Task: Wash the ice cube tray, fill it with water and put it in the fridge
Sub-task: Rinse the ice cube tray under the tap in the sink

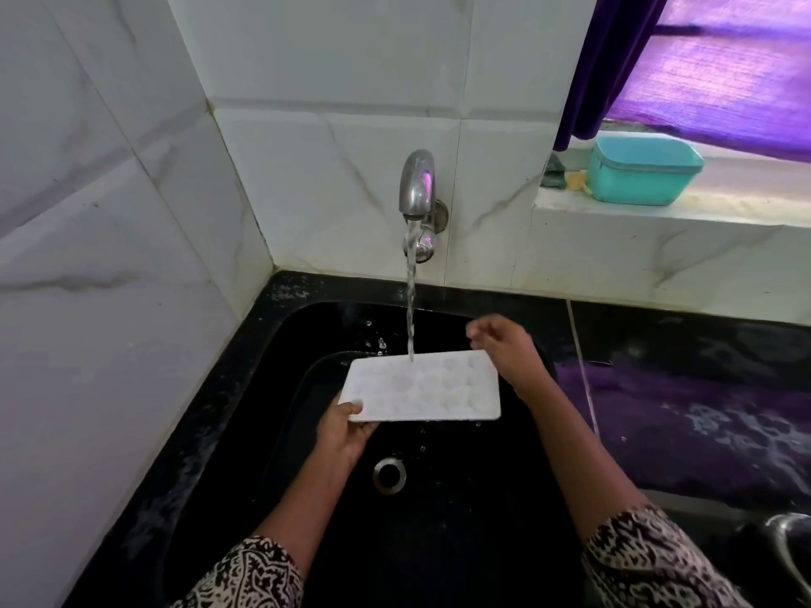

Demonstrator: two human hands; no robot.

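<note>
A white ice cube tray [423, 386] is held level over the black sink [482, 498], under a running stream from the steel tap [418, 186]. The water lands on the tray's far edge and drops splash off it. My left hand [346, 425] grips the tray's near left corner, thumb on top. My right hand [504, 348] hovers at the tray's far right corner with loosely bent fingers; whether it touches the tray I cannot tell.
The sink's drain [389, 475] lies below the tray. White tiled walls close in on the left and behind. A wet black counter [702, 388] runs to the right. A teal lidded box [643, 171] sits on the window ledge; a steel vessel's rim [790, 546] shows at lower right.
</note>
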